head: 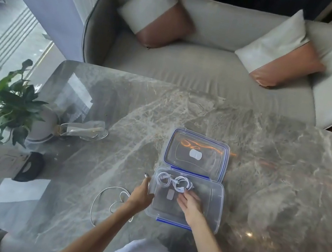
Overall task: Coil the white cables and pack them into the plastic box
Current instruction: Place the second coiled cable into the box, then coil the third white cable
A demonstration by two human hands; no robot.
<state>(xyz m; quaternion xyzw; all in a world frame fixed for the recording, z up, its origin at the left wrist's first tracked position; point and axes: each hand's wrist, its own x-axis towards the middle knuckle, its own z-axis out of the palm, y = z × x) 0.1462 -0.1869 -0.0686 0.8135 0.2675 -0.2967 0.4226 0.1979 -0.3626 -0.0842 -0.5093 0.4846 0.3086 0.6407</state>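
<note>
Glossy stone, clear plastic, smooth leather

The veined grey marble-look tabletop [264, 164] is polished and mirrors light; the clear plastic box with blue clips [212, 208] under the right hand [189, 203] is smooth and see-through, as is its lid [196, 153] beyond; the white rubbery cables [173, 182] at the fingertips look matt; the pale leather-like sofa [214, 68] has a soft sheen.

One view only, head cam, wide-angle, looks fwd and steeply down from above the person's chest, so both forearms run up from the bottom edge to the plastic box [208, 207] near centre. Marble table [273, 176] fills the middle and is close; the sofa [203, 70] across it sits further off at the top, edges bent by the lens. Plant [9, 97] at far left edge.
</note>
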